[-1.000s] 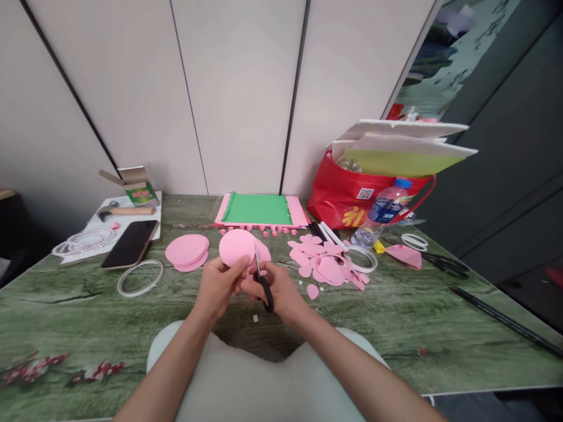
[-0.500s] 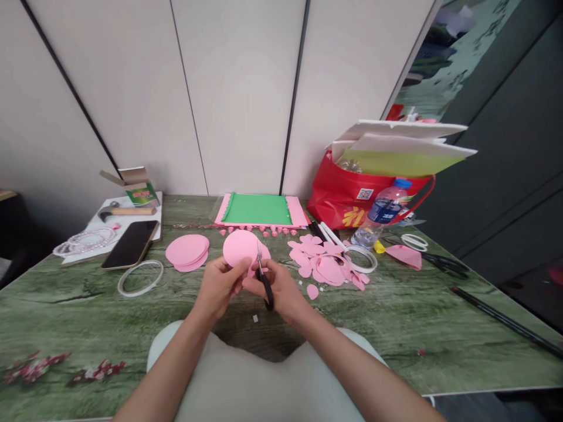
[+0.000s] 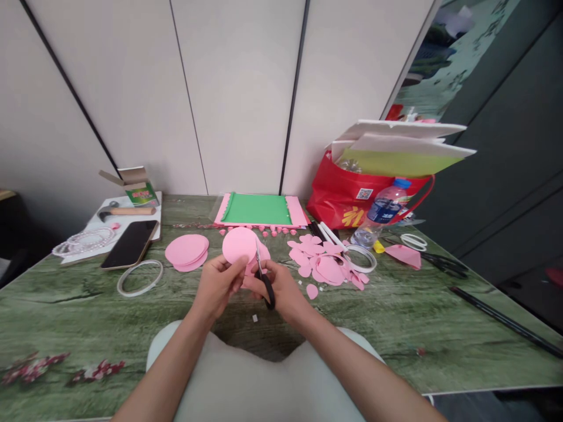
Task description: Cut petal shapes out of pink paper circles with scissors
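Observation:
My left hand (image 3: 222, 282) pinches a piece of pink paper (image 3: 238, 245) by its lower edge, its rounded part standing up above the thumb. In my right hand (image 3: 279, 287) is a pair of scissors (image 3: 267, 291) with black handles, blades pointing up and away at the right side of the paper. More pink paper shows behind the blades. To the left lies a small stack of pink paper circles (image 3: 186, 252). On the right is a loose pile of cut pink petals (image 3: 323, 262), with one single petal (image 3: 312, 291) nearer me.
A phone (image 3: 131, 244), a hammer (image 3: 127, 211) and a tape roll (image 3: 139, 278) lie on the left. Green paper (image 3: 259, 209) is at the back. A red bag (image 3: 329, 196), a water bottle (image 3: 380, 214) and another tape roll (image 3: 360, 258) stand or lie right.
The paper and scissors have shifted very slightly in my hands; the blades look a little more apart from my left fingers. The things on the table stay where they were.

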Demonstrator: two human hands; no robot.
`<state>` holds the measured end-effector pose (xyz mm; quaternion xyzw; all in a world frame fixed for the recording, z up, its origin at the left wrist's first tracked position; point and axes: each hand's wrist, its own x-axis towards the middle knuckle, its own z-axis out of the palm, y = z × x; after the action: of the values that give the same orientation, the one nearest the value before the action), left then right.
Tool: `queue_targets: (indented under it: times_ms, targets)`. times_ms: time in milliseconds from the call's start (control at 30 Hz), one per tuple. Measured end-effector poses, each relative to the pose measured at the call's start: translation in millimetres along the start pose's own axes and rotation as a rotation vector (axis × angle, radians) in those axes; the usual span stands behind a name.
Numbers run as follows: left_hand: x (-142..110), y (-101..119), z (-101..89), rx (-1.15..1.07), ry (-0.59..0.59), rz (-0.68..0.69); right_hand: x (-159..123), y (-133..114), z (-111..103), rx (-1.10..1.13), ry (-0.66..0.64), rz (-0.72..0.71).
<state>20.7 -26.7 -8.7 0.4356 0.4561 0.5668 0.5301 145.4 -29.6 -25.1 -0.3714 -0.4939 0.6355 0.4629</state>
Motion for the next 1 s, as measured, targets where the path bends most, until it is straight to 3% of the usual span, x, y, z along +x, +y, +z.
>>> queue_targets:
  times_ms: [600, 1000]
  targets:
    - [0.1, -0.3, 0.5, -0.051, 0.028, -0.007, -3.6, -2.1, 4.0, 0.007, -0.027, 0.09]
    - [1.2, -5.3, -3.7, 0.023, 0.0, -0.024, -1.0, -1.2, 1.1, -0.003, 0.014, 0.034]
